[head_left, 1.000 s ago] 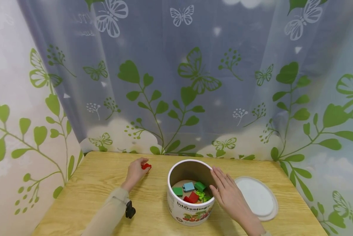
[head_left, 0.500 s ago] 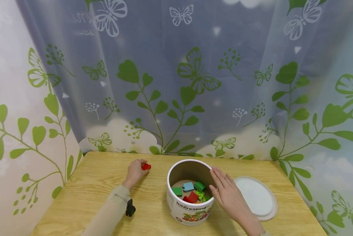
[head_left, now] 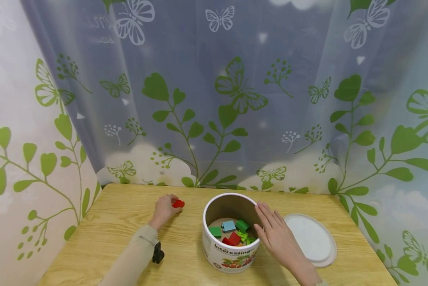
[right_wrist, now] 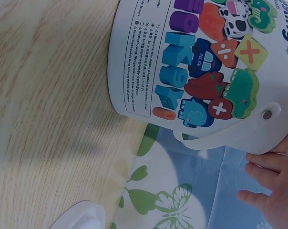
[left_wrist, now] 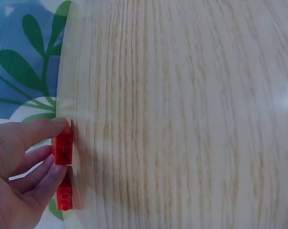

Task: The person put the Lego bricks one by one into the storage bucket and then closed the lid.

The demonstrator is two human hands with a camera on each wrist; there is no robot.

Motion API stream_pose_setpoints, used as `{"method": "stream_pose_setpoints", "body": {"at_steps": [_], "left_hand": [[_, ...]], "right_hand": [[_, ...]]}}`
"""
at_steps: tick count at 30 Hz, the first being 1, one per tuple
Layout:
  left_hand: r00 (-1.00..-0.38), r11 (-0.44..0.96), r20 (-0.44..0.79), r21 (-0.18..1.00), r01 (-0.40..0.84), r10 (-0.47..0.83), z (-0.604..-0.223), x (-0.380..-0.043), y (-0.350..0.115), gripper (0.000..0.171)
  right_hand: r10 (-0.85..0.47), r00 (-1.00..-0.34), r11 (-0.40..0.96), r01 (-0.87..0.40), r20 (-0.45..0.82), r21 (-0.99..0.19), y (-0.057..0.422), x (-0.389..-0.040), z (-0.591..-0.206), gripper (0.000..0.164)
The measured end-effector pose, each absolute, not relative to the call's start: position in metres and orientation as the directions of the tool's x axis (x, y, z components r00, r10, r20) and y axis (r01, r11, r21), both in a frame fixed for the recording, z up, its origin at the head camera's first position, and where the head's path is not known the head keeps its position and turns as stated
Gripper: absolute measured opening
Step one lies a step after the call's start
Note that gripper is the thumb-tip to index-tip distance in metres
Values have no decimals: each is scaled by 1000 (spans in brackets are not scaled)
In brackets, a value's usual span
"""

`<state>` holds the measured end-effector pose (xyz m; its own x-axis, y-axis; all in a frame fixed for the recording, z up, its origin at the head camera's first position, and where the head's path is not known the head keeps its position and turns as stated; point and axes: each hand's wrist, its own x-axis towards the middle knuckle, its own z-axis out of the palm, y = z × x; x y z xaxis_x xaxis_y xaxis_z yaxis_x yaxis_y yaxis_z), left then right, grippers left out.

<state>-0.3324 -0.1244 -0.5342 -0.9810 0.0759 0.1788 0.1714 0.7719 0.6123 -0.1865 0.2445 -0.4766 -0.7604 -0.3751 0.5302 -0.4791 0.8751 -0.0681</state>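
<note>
My left hand pinches a red toy brick between thumb and fingers, low over the table's left half. In the left wrist view that brick shows its hollow side, and a second red piece sits just beyond the fingertips. A white bucket printed with colourful pictures stands right of the left hand. Inside lie green, light blue and red bricks and bright green pieces. Fingers straight, my right hand rests against the bucket's right rim.
A round white lid lies flat on the wooden table, right of the bucket and partly behind the right hand. The bucket's white handle hangs along its side. A patterned curtain rises right behind the table's far edge.
The red brick in my left hand has shifted very slightly to the right and nearer over the last half second. My right hand and the bucket stay put.
</note>
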Motion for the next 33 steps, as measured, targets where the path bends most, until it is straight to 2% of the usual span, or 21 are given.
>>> {"method": "stream_pose_setpoints", "body": {"at_steps": [15,23,33], "left_hand": [[-976,726,200,659,198,85,-534,-330,-125,35],[-977,637,187,742,210,104,-518,-325,-124,41],[-962,610,202,744,274,186,-490,-310,-123,39]], "right_hand": [[-376,-764,874,-481,524,-74,243,-186,-474,53],[-371,-767,877,-475,523,-75,244,-186,-475,53],[-370,-784,877,-471,498,-90,245,-186,-475,54]]}}
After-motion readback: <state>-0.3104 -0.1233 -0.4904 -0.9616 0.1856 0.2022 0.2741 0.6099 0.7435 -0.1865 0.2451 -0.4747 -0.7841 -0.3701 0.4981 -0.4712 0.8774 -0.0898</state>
